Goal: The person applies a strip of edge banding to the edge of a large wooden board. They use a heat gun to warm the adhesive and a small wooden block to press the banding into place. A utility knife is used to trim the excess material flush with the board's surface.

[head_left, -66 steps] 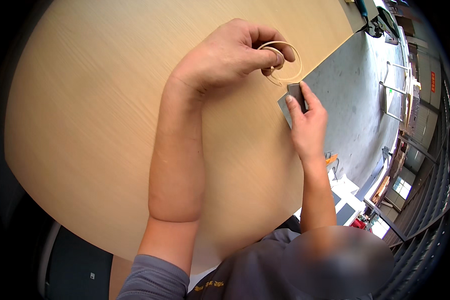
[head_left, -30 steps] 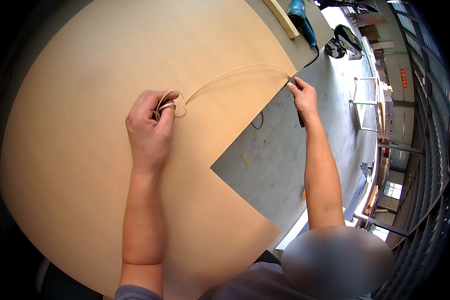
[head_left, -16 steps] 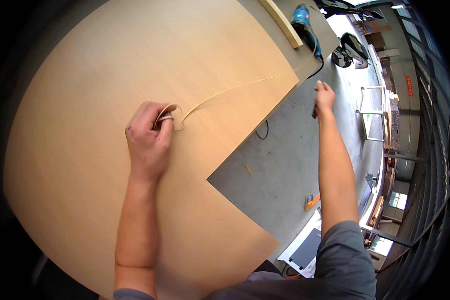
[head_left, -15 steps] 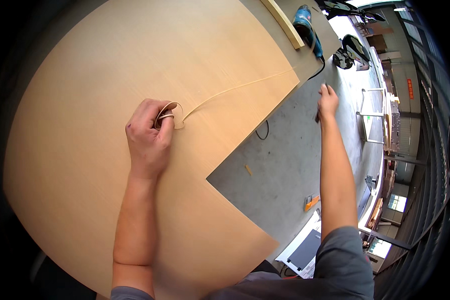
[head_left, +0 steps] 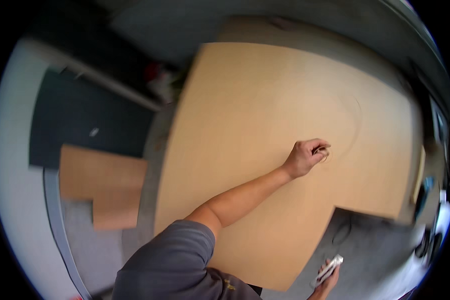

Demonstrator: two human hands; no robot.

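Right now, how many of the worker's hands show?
2: the left hand above the wood-toned panel, gripping a coiled strip; the right hand at lower right, holding a pale object.

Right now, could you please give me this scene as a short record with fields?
Left hand: closed on a thin coiled strip, over the board
Right hand: gripping a light-coloured object, too blurred to identify
Board: large, pale wood, notched at lower right
Left side: brown L-shaped panel beside a dark panel
Floor: grey, with a dark loop seen through the notch
Picture: blurred toward the edges
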